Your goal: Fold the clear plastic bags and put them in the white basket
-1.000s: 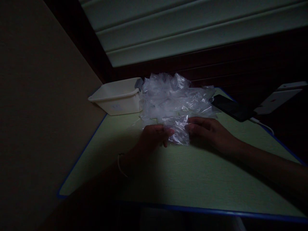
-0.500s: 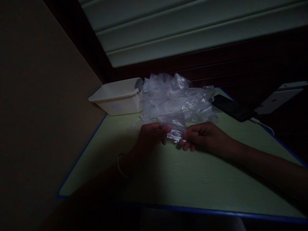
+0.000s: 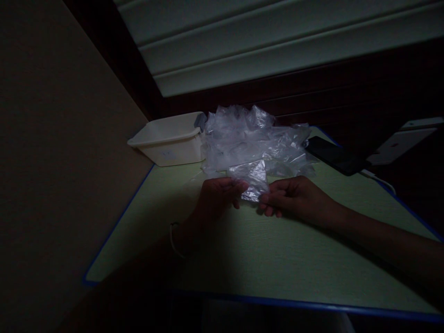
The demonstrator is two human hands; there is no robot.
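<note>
A clear plastic bag (image 3: 255,179), creased and shiny, is stretched between my two hands above the table. My left hand (image 3: 218,196) pinches its left side between thumb and fingers. At its lower right corner, my right hand (image 3: 289,196) grips the plastic in a pinch. Just beyond lies a loose heap of clear plastic bags (image 3: 239,138), crumpled over one another. The bag I hold overlaps the heap's front edge in view, and whether they touch I cannot tell. The room is dim.
A cream plastic bin (image 3: 176,152) with a grey clip stands left of the heap. To the right lies a black phone (image 3: 338,155) beside a white cable (image 3: 378,179) and a white box (image 3: 400,143). The pale green table (image 3: 277,263) has a blue edge; a wall borders its left.
The held bag looks flatter and brighter, its surface tilted a little differently. My right hand has shifted very slightly left; my left hand has barely moved.
</note>
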